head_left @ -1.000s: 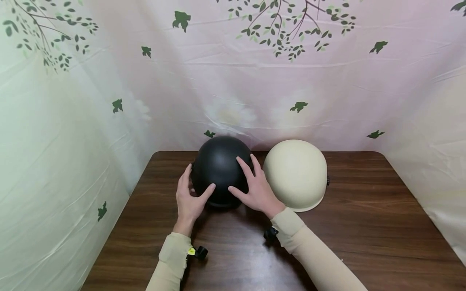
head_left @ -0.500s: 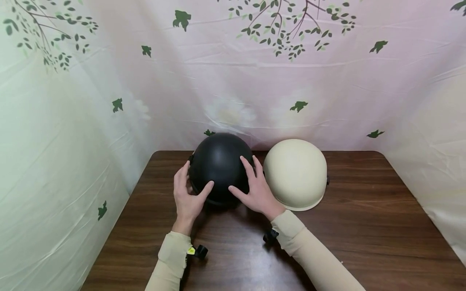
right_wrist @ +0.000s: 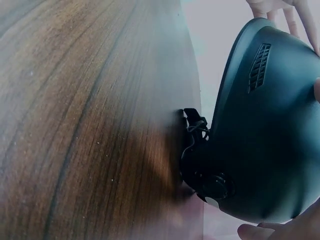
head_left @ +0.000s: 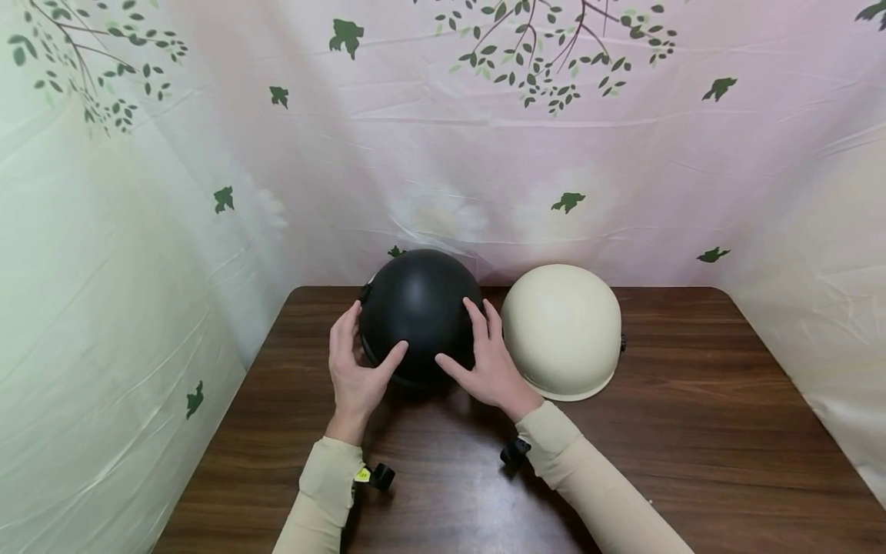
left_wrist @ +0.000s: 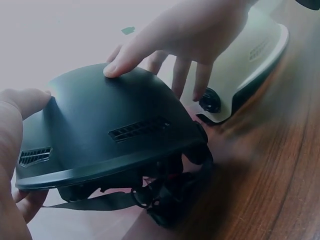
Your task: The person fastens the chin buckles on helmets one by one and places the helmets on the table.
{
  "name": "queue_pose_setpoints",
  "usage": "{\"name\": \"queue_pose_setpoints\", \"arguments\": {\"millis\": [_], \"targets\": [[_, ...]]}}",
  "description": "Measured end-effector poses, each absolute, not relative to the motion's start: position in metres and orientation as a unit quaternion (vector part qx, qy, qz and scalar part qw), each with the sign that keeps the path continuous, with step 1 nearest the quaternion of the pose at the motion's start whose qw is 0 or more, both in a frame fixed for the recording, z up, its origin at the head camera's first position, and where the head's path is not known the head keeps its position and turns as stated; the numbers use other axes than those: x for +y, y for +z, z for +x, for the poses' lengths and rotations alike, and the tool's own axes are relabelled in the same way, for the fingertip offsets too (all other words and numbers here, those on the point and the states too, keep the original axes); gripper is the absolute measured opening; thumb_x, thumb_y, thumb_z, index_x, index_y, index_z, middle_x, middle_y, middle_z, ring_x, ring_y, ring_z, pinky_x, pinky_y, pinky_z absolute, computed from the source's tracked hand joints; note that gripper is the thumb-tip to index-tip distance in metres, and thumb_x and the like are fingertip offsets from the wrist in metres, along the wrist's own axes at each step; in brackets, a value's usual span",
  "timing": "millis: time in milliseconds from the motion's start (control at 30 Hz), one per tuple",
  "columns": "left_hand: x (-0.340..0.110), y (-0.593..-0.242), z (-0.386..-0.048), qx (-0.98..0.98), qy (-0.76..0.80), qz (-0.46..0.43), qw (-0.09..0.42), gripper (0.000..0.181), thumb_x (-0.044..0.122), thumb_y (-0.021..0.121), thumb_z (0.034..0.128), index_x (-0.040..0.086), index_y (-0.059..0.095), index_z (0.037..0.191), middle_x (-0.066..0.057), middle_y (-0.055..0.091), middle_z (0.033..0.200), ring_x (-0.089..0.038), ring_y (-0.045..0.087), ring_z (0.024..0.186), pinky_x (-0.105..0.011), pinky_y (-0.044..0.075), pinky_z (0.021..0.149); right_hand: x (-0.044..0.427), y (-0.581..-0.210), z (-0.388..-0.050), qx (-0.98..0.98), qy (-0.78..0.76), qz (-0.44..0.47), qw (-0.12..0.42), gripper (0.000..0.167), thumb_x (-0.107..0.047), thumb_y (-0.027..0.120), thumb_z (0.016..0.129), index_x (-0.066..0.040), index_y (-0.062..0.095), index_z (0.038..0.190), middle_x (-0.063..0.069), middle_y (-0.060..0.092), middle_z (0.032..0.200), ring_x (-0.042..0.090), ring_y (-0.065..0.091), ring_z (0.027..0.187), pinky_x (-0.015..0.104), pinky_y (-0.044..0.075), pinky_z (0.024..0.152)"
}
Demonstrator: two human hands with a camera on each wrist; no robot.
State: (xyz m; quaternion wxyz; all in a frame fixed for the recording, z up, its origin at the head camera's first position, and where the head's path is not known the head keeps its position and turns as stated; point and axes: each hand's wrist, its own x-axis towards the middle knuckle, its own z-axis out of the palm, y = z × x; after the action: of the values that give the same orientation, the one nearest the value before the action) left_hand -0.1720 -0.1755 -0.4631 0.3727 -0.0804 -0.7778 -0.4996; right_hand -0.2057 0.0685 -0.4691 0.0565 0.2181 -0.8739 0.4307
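A black helmet (head_left: 418,315) with slotted side vents is held between my two hands at the back of the table. My left hand (head_left: 356,377) grips its left side, thumb on the shell; in the left wrist view, fingers reach under the rim. On the other side, my right hand (head_left: 487,365) holds the shell with thumb and fingers spread around it. The rim is tilted, and a chin strap (left_wrist: 100,201) hangs beneath it in the left wrist view. Whether the strap touches the table is unclear. A cream helmet (head_left: 564,331) sits dome up just right of my right hand.
The brown wood-grain table (head_left: 692,431) extends to both sides and towards me. Directly behind its back edge hangs a pale curtain (head_left: 623,154) printed with leaves and birds, which also closes in the left and right sides.
The black helmet has risen slightly and shifted a little away from me. My left hand moved slightly up and left with it; the right fingers shifted slightly right. The cream helmet stayed put.
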Motion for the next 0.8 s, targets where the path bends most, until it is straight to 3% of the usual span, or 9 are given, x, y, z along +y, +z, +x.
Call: {"name": "queue_pose_setpoints", "arguments": {"millis": [267, 567, 800], "targets": [[-0.176, -0.453, -0.172, -0.764, -0.499, -0.111, 0.394, 0.091, 0.005, 0.095, 0.0794, 0.002, 0.052, 0.159, -0.020, 0.054, 0.153, -0.035, 0.063, 0.124, -0.015, 0.054, 0.100, 0.070, -0.471, -0.207, -0.863, 0.441, 0.237, 0.067, 0.107, -0.045, 0.078, 0.100, -0.017, 0.007, 0.175, 0.014, -0.007, 0.184, 0.043, 0.011, 0.171, 0.070, 0.029, 0.130], [-0.178, -0.449, -0.173, -0.761, -0.484, -0.126, 0.413, 0.092, 0.005, 0.095, 0.0764, 0.002, 0.052, 0.158, -0.020, 0.056, 0.154, -0.031, 0.063, 0.122, -0.013, 0.054, 0.092, 0.072, -0.467, -0.208, -0.847, 0.464, 0.250, 0.073, 0.103, -0.045, 0.079, 0.099, -0.007, 0.016, 0.170, 0.023, 0.011, 0.181, 0.043, 0.019, 0.169, 0.071, 0.027, 0.130], [-0.175, -0.445, -0.174, -0.750, -0.499, -0.156, 0.406, 0.090, 0.002, 0.092, 0.0774, 0.000, 0.051, 0.158, -0.024, 0.055, 0.154, -0.035, 0.066, 0.123, -0.014, 0.056, 0.097, 0.074, -0.470, -0.209, -0.835, 0.477, 0.257, 0.096, 0.104, -0.052, 0.075, 0.100, -0.015, 0.013, 0.175, 0.024, 0.016, 0.179, 0.044, 0.015, 0.169, 0.075, 0.028, 0.127]]}}
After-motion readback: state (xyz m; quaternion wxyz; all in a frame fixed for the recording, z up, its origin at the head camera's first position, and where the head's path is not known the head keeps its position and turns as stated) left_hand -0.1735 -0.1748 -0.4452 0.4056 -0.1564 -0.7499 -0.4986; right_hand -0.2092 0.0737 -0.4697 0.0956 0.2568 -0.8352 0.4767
